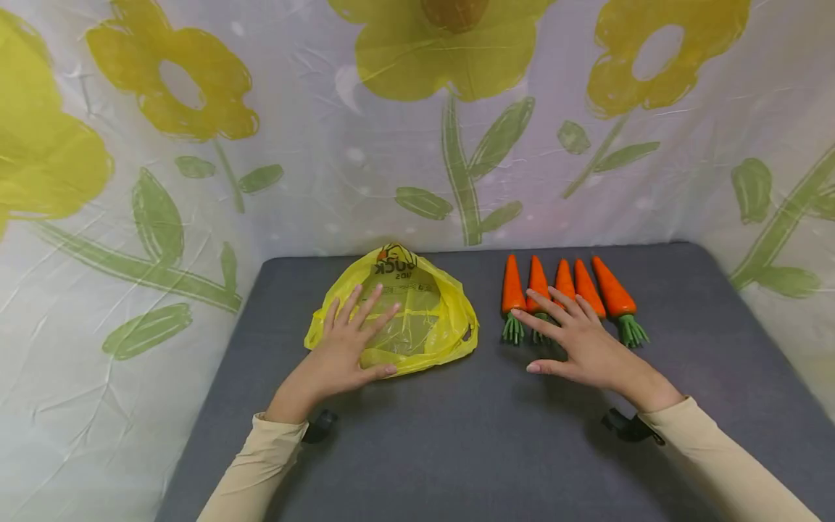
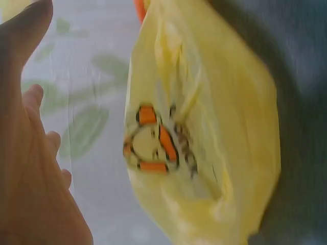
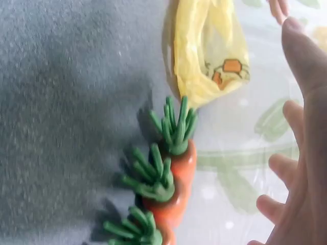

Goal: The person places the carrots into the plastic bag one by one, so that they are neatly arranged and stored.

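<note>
In the head view the left hand (image 1: 346,348) lies flat on a yellow bag (image 1: 417,319) just left of the frame's centre, its fingers (image 1: 365,308) straight and spread over the crinkled plastic — pressing or resting on it, gripping nothing. The bag sits on a grey table (image 1: 457,435), its printed end toward the backdrop; the left wrist view shows that print as an orange-and-black logo on the bag (image 2: 204,148), with the open palm of the left hand (image 2: 30,163) along the left edge of the frame. To the right of centre, the right hand (image 1: 580,344) is spread with straight fingers (image 1: 554,304) over the leafy ends of a row of five carrots (image 1: 564,290), which lie side by side with orange tips pointing to the backdrop and green tops toward the person. Whether those fingers touch the carrots or hover just above them cannot be told; they hold nothing. The right wrist view shows three green tops of the carrots (image 3: 171,168) in the lower middle, the bag (image 3: 209,56) beyond them at the top, and the open right hand (image 3: 301,153) along the right edge. A sheet (image 1: 457,145) printed with yellow flowers and green leaves hangs behind and beside the table — cream sleeves (image 1: 717,457) cover both forearms.
</note>
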A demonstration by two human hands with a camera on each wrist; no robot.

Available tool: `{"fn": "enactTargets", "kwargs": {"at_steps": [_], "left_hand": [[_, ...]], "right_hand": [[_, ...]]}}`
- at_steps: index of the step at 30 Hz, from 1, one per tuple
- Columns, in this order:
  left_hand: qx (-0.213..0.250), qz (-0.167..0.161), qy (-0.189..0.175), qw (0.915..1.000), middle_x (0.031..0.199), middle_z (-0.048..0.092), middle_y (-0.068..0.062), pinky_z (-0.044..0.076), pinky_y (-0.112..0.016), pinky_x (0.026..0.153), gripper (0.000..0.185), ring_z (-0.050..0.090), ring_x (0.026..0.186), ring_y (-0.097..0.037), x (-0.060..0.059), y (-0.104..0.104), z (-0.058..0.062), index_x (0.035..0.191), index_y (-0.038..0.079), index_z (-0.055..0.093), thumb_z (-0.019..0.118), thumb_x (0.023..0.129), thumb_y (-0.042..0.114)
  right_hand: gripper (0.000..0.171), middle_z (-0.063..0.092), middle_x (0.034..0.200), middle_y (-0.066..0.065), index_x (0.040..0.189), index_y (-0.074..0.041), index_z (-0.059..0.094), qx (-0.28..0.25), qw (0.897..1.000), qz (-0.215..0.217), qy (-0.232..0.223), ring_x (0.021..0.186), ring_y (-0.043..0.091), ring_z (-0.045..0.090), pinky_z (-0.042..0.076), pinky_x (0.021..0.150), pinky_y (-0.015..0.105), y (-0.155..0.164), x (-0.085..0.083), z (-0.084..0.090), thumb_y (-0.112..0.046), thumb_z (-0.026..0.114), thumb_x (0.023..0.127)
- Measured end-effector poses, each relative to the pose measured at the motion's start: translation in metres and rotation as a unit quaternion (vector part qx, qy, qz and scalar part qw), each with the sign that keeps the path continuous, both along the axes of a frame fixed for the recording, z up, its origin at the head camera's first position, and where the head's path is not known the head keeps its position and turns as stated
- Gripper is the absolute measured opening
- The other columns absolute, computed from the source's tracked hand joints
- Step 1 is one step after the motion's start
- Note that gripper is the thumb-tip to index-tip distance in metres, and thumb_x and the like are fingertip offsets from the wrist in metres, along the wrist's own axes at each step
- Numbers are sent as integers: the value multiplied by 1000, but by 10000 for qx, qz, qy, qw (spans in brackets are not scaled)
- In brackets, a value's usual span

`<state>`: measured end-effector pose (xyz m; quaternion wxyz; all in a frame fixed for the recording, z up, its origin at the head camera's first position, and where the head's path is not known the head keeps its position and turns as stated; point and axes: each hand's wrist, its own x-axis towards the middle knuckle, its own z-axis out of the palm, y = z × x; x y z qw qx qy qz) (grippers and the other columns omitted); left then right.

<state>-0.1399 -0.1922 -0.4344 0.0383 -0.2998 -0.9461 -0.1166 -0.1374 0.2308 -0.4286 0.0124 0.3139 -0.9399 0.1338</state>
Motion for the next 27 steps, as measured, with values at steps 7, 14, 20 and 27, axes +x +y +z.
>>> {"fn": "enactTargets", "kwargs": {"at_steps": [7,14,20,27], "left_hand": [[626,422,-465,9961,169,-7,-7,2,-72,116,94,-8,155,-38,-15,-40,-6,160,35,9,59,88,67],[1182,813,-1134,9831,169,-12,-5,2,-73,114,93,-10,155,-40,-23,-69,-25,161,31,8,68,91,48],[1410,1045,-1548,9722,169,-11,-6,1,-76,113,93,-8,154,-44,-26,-83,-40,161,31,9,69,91,44],[1505,1041,-1851,9655,169,-4,-10,3,-76,112,92,-3,152,-49,-32,-91,-55,161,30,8,68,92,42]], "right_hand": [[82,19,166,12,156,-34,29,-265,9992,-284,-59,148,48,19,16,110,74,17,-8,2,-51,69,87],[80,17,167,13,158,-33,26,-645,9965,-498,-170,148,49,19,19,107,76,32,-14,9,-44,68,91],[79,16,166,17,159,-29,24,-1025,9901,-894,-355,145,56,18,18,104,79,52,-21,14,-39,67,93],[79,8,168,16,160,-34,14,-1451,9664,-1819,-1095,147,55,10,20,99,81,80,-28,12,-42,61,97]]}}
